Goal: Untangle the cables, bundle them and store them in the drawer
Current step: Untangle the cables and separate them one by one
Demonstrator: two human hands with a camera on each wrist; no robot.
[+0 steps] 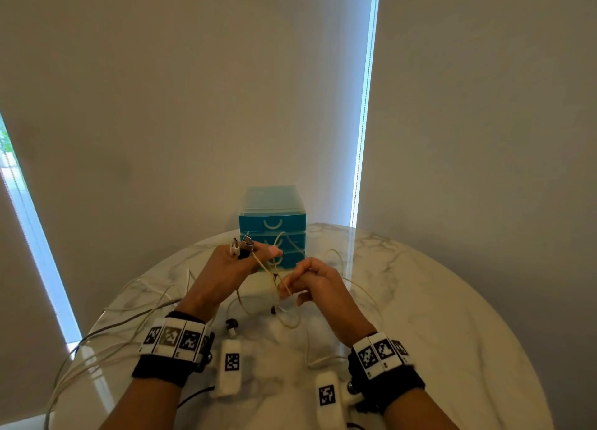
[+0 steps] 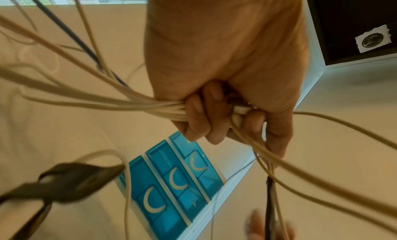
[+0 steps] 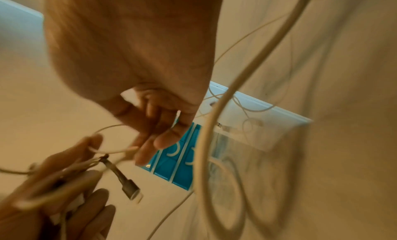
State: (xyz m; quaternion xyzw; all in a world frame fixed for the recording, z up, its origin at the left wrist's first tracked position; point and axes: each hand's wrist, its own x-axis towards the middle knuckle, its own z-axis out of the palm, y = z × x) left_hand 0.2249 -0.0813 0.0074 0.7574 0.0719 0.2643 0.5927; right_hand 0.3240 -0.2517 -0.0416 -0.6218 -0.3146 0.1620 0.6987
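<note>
While the cables are gathered in the left hand, whose grip is curled tight round several strands, one strand is pinched by the right hand; untangling is judged unfinished. Loose lengths trail over the counter. All three fronts of the drawer unit appear closed. How many cables remain knotted cannot be told through the blur

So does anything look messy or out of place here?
Yes: white cables trail loose over the table's left edge, still unbundled. The blue drawers are all closed.
</note>
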